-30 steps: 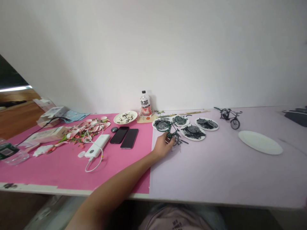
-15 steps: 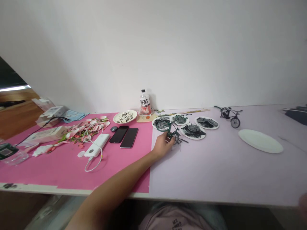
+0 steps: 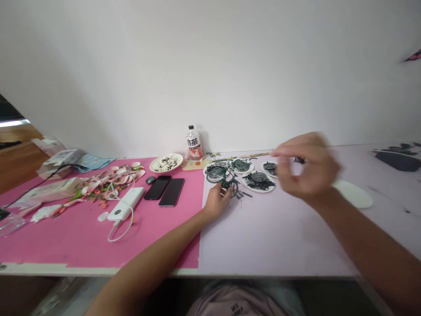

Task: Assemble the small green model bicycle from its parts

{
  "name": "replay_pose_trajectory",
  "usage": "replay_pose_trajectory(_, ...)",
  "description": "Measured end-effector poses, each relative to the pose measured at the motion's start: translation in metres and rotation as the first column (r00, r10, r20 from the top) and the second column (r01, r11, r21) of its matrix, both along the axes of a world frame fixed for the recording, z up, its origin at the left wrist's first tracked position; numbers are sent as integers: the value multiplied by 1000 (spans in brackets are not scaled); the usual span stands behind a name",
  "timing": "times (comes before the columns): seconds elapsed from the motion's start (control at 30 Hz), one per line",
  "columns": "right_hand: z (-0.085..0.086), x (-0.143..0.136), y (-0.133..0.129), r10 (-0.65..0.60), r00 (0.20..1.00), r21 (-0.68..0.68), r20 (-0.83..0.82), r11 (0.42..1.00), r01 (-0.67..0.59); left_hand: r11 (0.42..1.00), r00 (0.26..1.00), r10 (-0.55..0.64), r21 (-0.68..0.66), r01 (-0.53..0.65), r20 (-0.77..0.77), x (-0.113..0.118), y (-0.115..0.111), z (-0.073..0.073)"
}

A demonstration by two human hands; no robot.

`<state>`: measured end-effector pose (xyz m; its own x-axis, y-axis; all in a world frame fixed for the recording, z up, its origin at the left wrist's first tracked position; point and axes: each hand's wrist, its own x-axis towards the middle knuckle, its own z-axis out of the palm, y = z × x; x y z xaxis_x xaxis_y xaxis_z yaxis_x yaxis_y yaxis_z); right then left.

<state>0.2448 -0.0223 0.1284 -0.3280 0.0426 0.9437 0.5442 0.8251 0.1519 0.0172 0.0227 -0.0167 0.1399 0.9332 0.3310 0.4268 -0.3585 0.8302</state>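
Observation:
A small dark-green model bicycle (image 3: 225, 179) stands on the pale sheet, and my left hand (image 3: 217, 199) is closed around the lower part of its frame. Thin dark parts (image 3: 245, 193) lie just right of its wheel. My right hand (image 3: 307, 169) is raised over the right side of the table, smeared by motion. Its thumb and forefinger point left, and whether they hold anything I cannot tell. Behind and beside the bicycle stand white plates of dark wheels and parts, one (image 3: 258, 181) nearest the right hand. A second model bicycle is mostly hidden behind that hand.
To the left are two phones (image 3: 171, 192), a white power bank (image 3: 126, 204) with cable, scattered pink petals (image 3: 115, 180) and a plate of small pieces (image 3: 166, 163). A drink bottle (image 3: 194, 145) stands by the wall. A white plate (image 3: 357, 195) lies behind my right forearm.
My right hand has come in from the right edge and risen over the table. My left hand keeps its hold on the bicycle. The view has shifted slightly right.

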Motion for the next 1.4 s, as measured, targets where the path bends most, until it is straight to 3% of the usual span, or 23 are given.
replay_pose_trajectory(0.07, -17, -12, 16, 8, 999, -12, 49, 1000, -8, 1000, 1000, 6, 6, -6, 10, -1, 3, -4)
replay_pose_trajectory(0.23, -90, -26, 59, -50, 962, -146, 269, 985, 92, 1000, 999, 7, 9, -8, 48, -2, 4, -4)
replay_pose_trajectory(0.3, -112, -25, 64, -31, 975, -234, 220, 969, 84, 1000, 998, 10, 7, -10, 66, -1, 3, -2)
replay_pose_trajectory(0.4, -127, -27, 59, 21, 988, -363, 150, 931, 36, 1000, 996, -1, 2, 1, 93, -1, 2, 0)
replay_pose_trajectory(0.53, -135, -38, 52, 25, 999, -546, 27, 838, -6, 999, 989, -42, 11, 41, 142, -1, 3, -1)
replay_pose_trajectory(0.93, -138, -40, 53, 11, 1000, -541, 9, 841, -4, 1000, 987, -19, 1, 19, 159, 1, -1, 4)
replay_pose_trajectory(1.13, -138, -40, 53, -65, 996, -586, 62, 805, 89, 1000, 994, 2, 25, -5, 110, 2, -1, 4)
replay_pose_trajectory(1.4, -141, -49, 48, -170, 969, -669, 177, 701, 245, 999, 996, -11, 51, 7, 84, -1, 0, 2)
